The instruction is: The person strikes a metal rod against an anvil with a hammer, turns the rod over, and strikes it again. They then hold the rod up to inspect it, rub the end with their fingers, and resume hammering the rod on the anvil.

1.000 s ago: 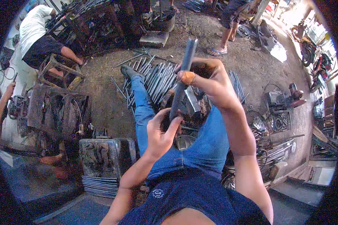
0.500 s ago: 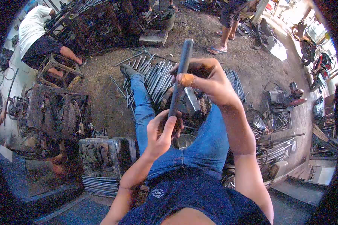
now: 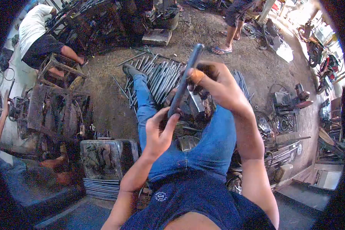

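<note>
Holding a dark metal rod (image 3: 183, 84) over your lap, you have both hands clenched on it: your left hand (image 3: 159, 132) grips the near lower end, your right hand (image 3: 212, 82) the middle. Its long axis runs up and away from you, tilted right, above the rods (image 3: 161, 78) lying on the floor (image 3: 103, 99).

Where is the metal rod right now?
Head view, centre: the rod is held up between the left hand and right hand, above the rod pile.
</note>
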Action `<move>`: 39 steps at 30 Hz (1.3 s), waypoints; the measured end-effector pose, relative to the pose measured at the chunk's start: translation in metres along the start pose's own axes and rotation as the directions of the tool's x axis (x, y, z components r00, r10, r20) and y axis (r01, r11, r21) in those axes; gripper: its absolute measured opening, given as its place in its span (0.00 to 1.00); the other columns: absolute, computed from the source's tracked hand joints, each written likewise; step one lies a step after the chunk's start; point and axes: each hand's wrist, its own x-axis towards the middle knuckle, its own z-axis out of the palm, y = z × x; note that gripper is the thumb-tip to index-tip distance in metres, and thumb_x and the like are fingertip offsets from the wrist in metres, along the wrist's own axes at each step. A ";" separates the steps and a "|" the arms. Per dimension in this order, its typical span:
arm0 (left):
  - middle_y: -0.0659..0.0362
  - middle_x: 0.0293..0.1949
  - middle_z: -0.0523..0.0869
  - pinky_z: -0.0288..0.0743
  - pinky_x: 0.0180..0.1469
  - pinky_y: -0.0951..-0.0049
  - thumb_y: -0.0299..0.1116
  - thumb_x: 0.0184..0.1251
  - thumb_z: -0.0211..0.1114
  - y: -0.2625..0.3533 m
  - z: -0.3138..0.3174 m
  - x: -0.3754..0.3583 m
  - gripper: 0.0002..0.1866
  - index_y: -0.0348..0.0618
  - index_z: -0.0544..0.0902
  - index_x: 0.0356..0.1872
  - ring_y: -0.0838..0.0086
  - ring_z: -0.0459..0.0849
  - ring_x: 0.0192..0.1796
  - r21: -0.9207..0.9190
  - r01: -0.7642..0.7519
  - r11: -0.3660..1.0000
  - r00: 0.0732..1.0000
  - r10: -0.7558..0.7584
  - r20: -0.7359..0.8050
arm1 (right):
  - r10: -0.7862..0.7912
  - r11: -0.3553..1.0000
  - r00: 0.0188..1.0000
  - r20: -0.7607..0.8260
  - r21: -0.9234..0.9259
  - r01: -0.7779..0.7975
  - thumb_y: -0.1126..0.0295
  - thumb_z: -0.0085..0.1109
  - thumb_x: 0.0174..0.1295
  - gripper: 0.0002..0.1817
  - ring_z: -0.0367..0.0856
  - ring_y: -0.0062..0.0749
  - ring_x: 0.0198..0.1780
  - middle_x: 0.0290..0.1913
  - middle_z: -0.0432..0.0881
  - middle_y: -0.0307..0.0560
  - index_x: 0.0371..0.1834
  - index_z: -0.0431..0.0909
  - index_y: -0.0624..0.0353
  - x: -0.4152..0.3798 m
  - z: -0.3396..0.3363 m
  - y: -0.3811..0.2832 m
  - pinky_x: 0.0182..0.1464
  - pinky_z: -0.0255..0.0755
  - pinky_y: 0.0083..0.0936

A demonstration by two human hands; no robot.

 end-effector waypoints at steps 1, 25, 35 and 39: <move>0.68 0.25 0.78 0.61 0.25 0.84 0.30 0.67 0.61 -0.003 -0.005 0.004 0.08 0.37 0.82 0.42 0.87 0.70 0.24 0.057 0.008 0.998 1.000 -0.007 -0.014 | 0.001 0.942 1.000 0.001 -0.335 0.000 0.63 0.67 0.56 0.13 0.80 0.27 0.30 0.26 0.82 0.45 0.32 0.82 0.64 -0.006 -0.006 -0.007 0.31 0.71 0.24; 0.44 0.30 0.83 0.75 0.38 0.56 0.36 0.58 0.66 0.041 -0.050 0.057 0.16 0.36 0.81 0.43 0.50 0.82 0.35 0.691 -0.355 0.629 0.926 0.136 0.353 | -0.195 -0.156 0.688 0.699 -0.715 0.681 0.60 0.54 0.56 0.11 0.82 0.38 0.30 0.27 0.78 0.44 0.30 0.72 0.56 0.018 -0.016 0.020 0.32 0.76 0.34; 0.47 0.35 0.84 0.75 0.42 0.59 0.34 0.53 0.68 0.036 -0.051 0.080 0.18 0.38 0.80 0.45 0.52 0.82 0.38 0.642 -0.538 0.546 0.819 0.157 0.553 | -0.100 0.034 0.829 0.551 -0.830 0.556 0.56 0.53 0.60 0.14 0.82 0.44 0.28 0.26 0.79 0.47 0.33 0.70 0.56 0.007 -0.028 0.026 0.27 0.77 0.39; 0.53 0.37 0.84 0.76 0.45 0.62 0.33 0.48 0.70 0.040 -0.045 0.086 0.22 0.39 0.79 0.47 0.55 0.83 0.39 0.532 -0.729 0.432 0.672 0.598 0.436 | -0.107 0.045 0.884 0.456 -0.886 0.462 0.55 0.54 0.61 0.16 0.81 0.46 0.27 0.26 0.78 0.48 0.33 0.69 0.57 -0.003 -0.045 0.039 0.26 0.76 0.40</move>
